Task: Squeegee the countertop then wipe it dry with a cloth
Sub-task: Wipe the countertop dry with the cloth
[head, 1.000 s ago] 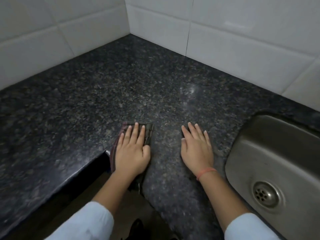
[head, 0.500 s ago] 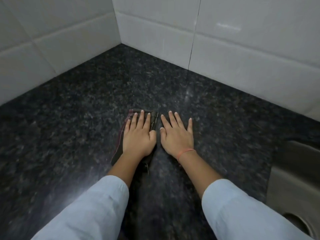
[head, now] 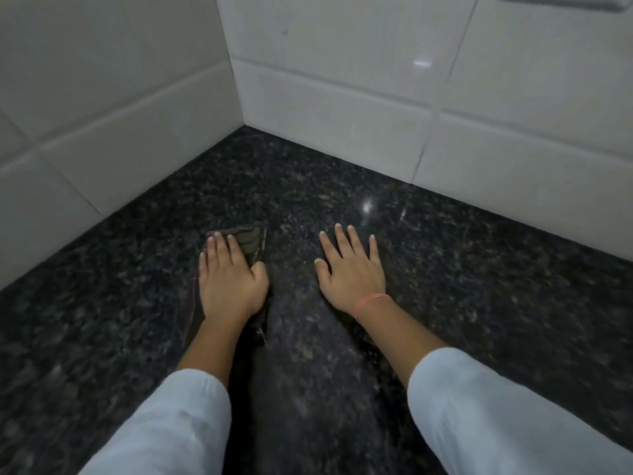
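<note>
A dark folded cloth (head: 251, 240) with a reddish edge lies flat on the black speckled granite countertop (head: 479, 275). My left hand (head: 229, 279) presses down on the cloth with straight fingers and covers most of it. My right hand (head: 352, 272) lies flat on the bare stone a short way to the right, fingers spread, an orange band at its wrist. No squeegee is in view.
White tiled walls (head: 342, 108) meet in a corner just beyond the hands and close the counter at the back and on the left. More counter stretches to the right and toward me.
Both hands and the cloth have slid forward toward the wall corner. The sink and the counter's front edge have dropped out of view. My hands drew together, then spread apart again.
</note>
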